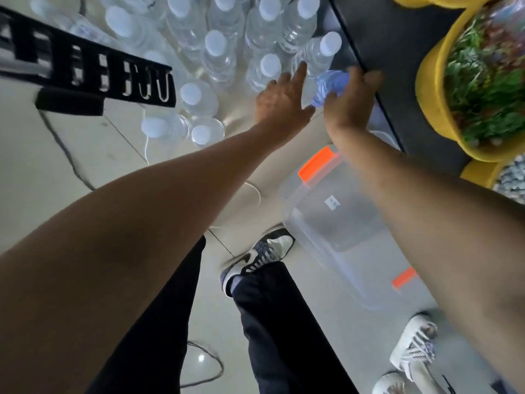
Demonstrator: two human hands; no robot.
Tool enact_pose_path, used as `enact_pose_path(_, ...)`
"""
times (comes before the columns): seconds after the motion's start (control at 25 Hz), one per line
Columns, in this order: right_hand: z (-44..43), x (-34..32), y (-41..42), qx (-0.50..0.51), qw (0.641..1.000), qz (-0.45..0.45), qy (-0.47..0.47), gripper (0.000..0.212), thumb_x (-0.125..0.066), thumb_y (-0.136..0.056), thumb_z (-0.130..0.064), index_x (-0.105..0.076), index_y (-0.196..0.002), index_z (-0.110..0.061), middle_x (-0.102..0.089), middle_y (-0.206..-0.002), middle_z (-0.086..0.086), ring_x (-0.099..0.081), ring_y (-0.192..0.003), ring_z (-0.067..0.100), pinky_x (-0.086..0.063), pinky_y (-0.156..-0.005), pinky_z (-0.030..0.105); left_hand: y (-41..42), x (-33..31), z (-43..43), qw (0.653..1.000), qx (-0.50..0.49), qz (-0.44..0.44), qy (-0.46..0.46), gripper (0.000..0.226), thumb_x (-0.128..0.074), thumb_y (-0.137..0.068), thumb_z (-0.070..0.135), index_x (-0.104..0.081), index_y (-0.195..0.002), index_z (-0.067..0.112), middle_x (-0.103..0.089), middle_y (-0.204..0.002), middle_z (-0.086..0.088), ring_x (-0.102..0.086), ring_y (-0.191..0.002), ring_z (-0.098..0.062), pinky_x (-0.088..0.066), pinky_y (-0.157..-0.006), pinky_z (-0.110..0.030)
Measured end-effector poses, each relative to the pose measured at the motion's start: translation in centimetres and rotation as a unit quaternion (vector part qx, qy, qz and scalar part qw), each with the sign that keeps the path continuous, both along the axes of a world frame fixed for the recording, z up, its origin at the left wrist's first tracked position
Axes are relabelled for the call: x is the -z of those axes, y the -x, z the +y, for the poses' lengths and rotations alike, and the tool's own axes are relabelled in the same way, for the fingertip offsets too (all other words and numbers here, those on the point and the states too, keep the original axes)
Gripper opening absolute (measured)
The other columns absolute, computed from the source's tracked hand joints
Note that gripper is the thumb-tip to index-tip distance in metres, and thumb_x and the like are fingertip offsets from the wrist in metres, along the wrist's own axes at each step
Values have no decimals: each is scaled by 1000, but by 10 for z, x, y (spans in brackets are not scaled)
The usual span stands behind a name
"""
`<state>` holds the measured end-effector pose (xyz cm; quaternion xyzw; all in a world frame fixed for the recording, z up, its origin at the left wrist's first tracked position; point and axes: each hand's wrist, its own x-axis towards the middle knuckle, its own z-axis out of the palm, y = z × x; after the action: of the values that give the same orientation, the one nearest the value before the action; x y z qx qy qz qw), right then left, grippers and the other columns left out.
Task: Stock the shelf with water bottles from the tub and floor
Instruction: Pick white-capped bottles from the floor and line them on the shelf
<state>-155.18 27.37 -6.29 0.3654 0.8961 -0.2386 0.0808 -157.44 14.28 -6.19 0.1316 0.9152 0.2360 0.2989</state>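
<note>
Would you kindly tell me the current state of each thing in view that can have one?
left hand: open, fingers straight, fingertips at a standing bottle; contact unclear.
right hand: fingers curled round the blue-labelled bottle.
blue-labelled bottle: held, blurred; tilt unclear.
standing bottles: upright, caps on, grouped close together.
tub: lid off, no bottles visible inside.

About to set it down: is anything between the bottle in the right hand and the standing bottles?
Nothing visible. The right hand grips the clear blue-labelled plastic water bottle right beside the nearest standing white-capped bottle; the left hand, fingers straight, touches that one.
</note>
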Motion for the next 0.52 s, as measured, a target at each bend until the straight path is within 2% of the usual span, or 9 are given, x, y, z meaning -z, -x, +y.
enact_pose_path(0.12, -4, 5, -9, -48, 998, 5, -31, 37, -66, -90, -12, -59, -126, -11, -47, -137, 12, -55, -125, 27, -44, -94, 32, -8, 10, 3, 999, -28, 13, -13, 61, -58, -97, 43, -41, -153, 27, -50, -151, 0, -53, -132, -26, -41, -105, -36)
enact_pose_path(0.24, -9, -9, -17, -58, 998, -3, -25, 39, -66, -93, -21, -58, -129, -11, -52, -141, 9, -55, -127, 26, -43, -94, 34, -15, -1, -10, 998, -53, 13, -22, 58, -60, -95, 46, -47, -149, 29, -54, -148, 3, -52, -133, -23, -40, -105, -32)
enact_pose_path(0.36, -22, -43, -31, -49, 999, 19, -1, 36, -65, -93, -22, -59, -125, -7, -58, -136, 9, -57, -123, 26, -43, -91, 34, -27, -31, -21, 998, -61, 20, -19, 51, -61, -92, 47, -55, -139, 27, -64, -131, -1, -59, -120, -28, -45, -92, -35)
enact_pose_path(0.52, -41, -118, -42, -16, 997, 63, 29, 23, -65, -89, -18, -61, -109, -7, -63, -112, 11, -60, -102, 28, -40, -76, 32, -34, -102, -40, 992, -114, 3, -58, 41, -64, -87, 45, -64, -124, 27, -67, -115, -1, -63, -108, -27, -42, -79, -30)
